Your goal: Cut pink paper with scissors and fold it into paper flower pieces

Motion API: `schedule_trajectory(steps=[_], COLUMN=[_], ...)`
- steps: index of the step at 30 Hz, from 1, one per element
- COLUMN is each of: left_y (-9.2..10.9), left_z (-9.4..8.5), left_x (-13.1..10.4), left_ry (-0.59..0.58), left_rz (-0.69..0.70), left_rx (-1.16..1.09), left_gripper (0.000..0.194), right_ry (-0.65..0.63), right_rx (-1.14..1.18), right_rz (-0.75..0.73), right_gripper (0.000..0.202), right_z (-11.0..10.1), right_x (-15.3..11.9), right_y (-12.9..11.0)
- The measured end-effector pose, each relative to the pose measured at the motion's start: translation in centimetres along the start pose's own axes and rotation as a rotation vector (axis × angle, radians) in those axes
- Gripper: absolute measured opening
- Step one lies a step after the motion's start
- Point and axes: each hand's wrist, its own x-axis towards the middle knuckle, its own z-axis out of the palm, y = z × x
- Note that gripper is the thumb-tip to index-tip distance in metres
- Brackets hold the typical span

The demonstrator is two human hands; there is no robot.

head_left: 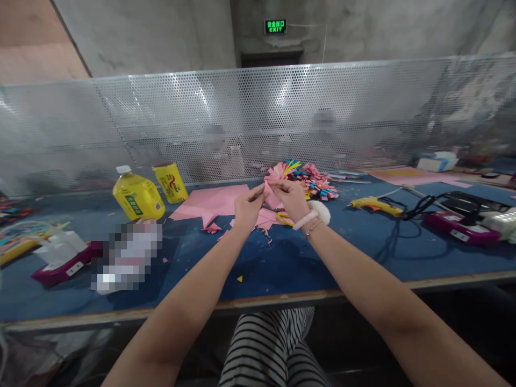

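Observation:
Above the blue table, both hands hold one small folded piece of pink paper between them. My left hand pinches its left side, with fingers closed. On the other side my right hand grips the top and right part of it, a fluffy white band round the wrist. Pink paper sheets lie behind and left of my left hand. Just beyond the hands is a pile of cut paper pieces in pink, blue and yellow. Yellow-handled scissors lie partly hidden below my right hand.
A yellow bottle and a yellow packet stand at the left. Purple power strips lie at the left and right. A yellow glue gun lies right, with cables. A perforated metal screen runs behind the table.

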Motion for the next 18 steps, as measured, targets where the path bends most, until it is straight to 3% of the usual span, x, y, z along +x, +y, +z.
schedule_trajectory(steps=[6, 10, 18], left_y=[0.44, 0.32, 0.02], left_z=[-0.26, -0.21, 0.22], left_x=[-0.28, -0.06, 0.51], left_ry=[0.072, 0.124, 0.06], left_rz=[0.082, 0.108, -0.228], left_rx=[0.163, 0.08, -0.509], left_gripper=[0.023, 0.015, 0.012], right_ry=[-0.017, -0.045, -0.08], right_rx=[0.022, 0.044, 0.006], right_rz=[0.012, 0.032, -0.003], right_gripper=[0.019, 0.018, 0.018], right_z=[0.19, 0.31, 0.32], right_x=[0.02, -0.07, -0.43], right_y=[0.37, 0.32, -0.44])
